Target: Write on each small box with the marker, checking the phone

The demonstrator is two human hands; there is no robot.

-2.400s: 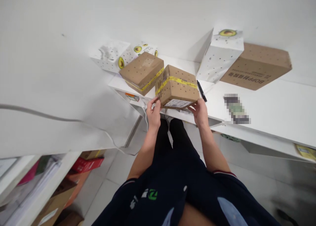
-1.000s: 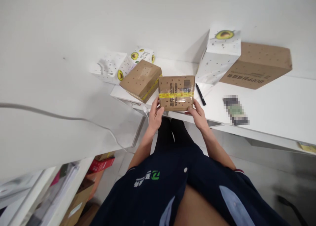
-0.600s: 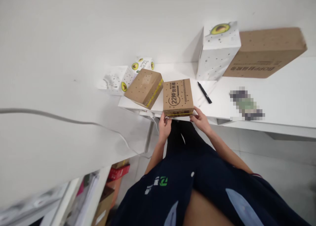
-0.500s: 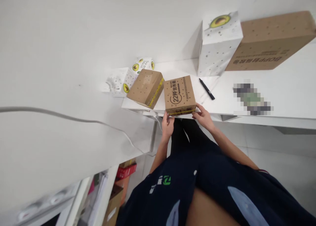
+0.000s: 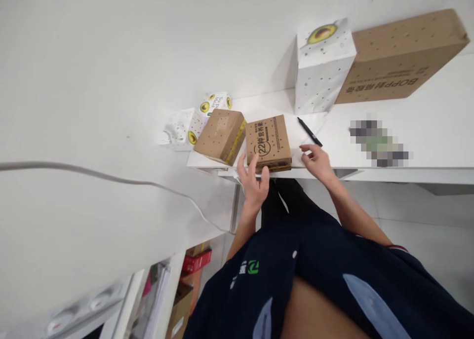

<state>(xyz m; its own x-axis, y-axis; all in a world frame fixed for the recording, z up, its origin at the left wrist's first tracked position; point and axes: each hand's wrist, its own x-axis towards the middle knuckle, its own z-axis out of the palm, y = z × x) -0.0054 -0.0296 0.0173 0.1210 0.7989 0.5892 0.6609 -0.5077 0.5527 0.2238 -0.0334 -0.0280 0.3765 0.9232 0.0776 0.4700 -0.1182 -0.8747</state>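
Observation:
A small brown cardboard box (image 5: 274, 136) with black print and a yellow strip along its front side sits at the front edge of the white table (image 5: 344, 141). My left hand (image 5: 255, 181) is at its near left corner, fingers spread; whether the fingertips touch the box I cannot tell. To the right of the box, my right hand (image 5: 317, 162) hovers over the table edge, apart from the box, fingers loosely bent with nothing visible in them. Just beyond that hand lies a black marker pen (image 5: 310, 131). A second brown cardboard box (image 5: 218, 134) stands tilted to the left.
White avocado-print boxes (image 5: 216, 102) stand at the back left. A tall white box (image 5: 321, 77) and a large brown carton (image 5: 396, 67) rest against the wall. A blurred-out item (image 5: 379, 142) lies on the right. A grey cable (image 5: 148, 183) hangs at left.
Both hands have released the small box's front corners. My right hand has moved right toward the marker, while my left hand has opened and its fingers reach over the box's left corner.

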